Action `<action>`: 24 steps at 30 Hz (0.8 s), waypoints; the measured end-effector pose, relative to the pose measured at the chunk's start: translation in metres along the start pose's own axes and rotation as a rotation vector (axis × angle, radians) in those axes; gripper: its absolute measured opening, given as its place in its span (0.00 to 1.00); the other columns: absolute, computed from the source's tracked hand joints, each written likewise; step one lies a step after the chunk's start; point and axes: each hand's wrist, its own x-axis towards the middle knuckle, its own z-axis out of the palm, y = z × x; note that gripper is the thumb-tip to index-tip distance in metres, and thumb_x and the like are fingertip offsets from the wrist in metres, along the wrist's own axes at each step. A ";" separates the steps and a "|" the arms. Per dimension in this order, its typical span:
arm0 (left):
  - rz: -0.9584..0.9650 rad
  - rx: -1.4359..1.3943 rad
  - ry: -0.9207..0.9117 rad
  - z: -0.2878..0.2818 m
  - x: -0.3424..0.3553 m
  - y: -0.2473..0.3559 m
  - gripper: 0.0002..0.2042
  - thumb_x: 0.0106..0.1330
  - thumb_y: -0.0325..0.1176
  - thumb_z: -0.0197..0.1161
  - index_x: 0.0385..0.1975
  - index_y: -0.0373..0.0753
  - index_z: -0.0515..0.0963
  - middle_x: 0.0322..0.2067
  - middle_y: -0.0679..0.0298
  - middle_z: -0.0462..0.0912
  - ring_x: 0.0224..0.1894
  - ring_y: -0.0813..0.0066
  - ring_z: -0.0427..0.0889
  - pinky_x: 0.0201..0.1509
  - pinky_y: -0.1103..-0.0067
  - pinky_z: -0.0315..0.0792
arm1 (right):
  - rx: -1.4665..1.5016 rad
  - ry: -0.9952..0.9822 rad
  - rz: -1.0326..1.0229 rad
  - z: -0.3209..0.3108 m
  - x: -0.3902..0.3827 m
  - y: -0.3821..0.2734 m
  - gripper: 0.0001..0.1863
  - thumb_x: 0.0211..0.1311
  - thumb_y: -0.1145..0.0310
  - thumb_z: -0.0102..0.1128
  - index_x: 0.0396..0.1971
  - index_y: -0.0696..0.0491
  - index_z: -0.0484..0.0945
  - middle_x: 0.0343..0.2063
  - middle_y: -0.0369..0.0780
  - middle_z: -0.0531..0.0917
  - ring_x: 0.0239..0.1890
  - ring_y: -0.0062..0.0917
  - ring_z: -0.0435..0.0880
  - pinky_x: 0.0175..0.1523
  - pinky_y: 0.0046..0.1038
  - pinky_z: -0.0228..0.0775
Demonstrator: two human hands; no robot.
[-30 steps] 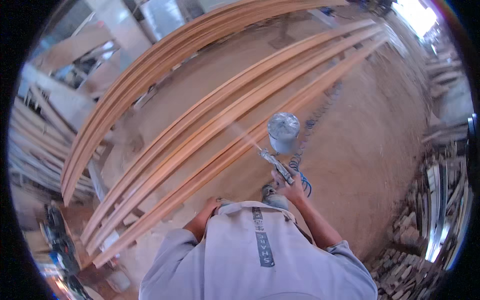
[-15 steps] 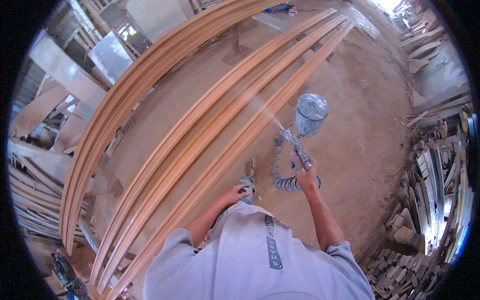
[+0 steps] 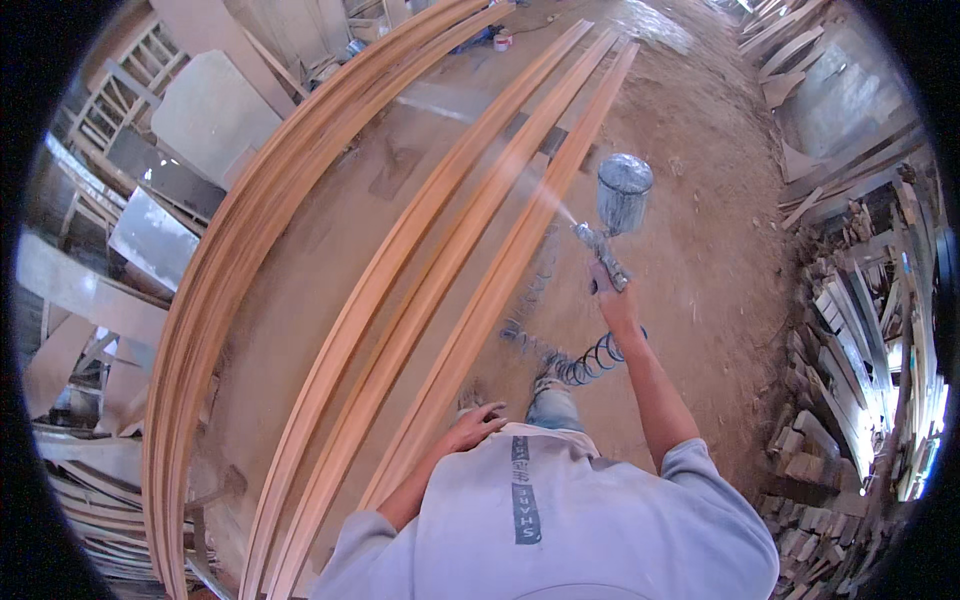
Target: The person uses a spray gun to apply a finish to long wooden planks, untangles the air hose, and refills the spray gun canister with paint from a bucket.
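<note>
My right hand (image 3: 613, 292) is wrapped round the handle of a metal spray gun (image 3: 603, 254), held out over the floor. A round silver cup (image 3: 622, 200) sits at the gun's far end. White mist (image 3: 553, 196) fans out from the nozzle to the upper left, across long reddish-brown wooden mouldings (image 3: 497, 285). Three of these lie side by side with narrow gaps, to the left of the gun. A coiled air hose (image 3: 590, 362) hangs below my right hand. Close to my waist, my left hand (image 3: 474, 428) is empty, its fingers stretched out.
Further left runs a tight bundle of similar mouldings (image 3: 240, 235). Boards and panels (image 3: 212, 115) lean along the left side. Stacked wood scraps (image 3: 815, 540) and upright offcuts (image 3: 850, 360) line the right. A small tub (image 3: 502, 41) stands at the far end on the dusty floor (image 3: 700, 280).
The spray gun has travelled farther along the mouldings, still spraying. My body and view have shifted forward, so the mouldings sit at a steeper slant. My left hand stays near my waist.
</note>
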 end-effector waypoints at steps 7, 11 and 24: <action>-0.104 0.146 0.294 -0.027 0.022 -0.094 0.21 0.64 0.44 0.57 0.50 0.35 0.76 0.43 0.53 0.81 0.46 0.64 0.80 0.50 0.73 0.71 | -0.085 0.072 -0.024 -0.006 0.031 0.062 0.13 0.62 0.63 0.57 0.24 0.57 0.75 0.17 0.30 0.71 0.21 0.15 0.67 0.26 0.24 0.59; -0.056 0.189 0.669 -0.103 0.120 -0.173 0.20 0.62 0.45 0.57 0.44 0.33 0.79 0.39 0.50 0.82 0.42 0.60 0.81 0.48 0.71 0.72 | 0.068 0.147 -0.132 0.026 0.123 0.128 0.14 0.62 0.63 0.57 0.23 0.57 0.74 0.16 0.31 0.70 0.21 0.17 0.68 0.26 0.25 0.59; -0.267 0.174 0.891 -0.052 0.254 -0.293 0.20 0.61 0.44 0.59 0.42 0.32 0.79 0.38 0.50 0.82 0.42 0.60 0.81 0.48 0.69 0.72 | -0.166 0.277 -0.137 -0.037 0.354 0.305 0.19 0.60 0.55 0.56 0.28 0.59 0.77 0.17 0.36 0.75 0.22 0.20 0.73 0.30 0.28 0.65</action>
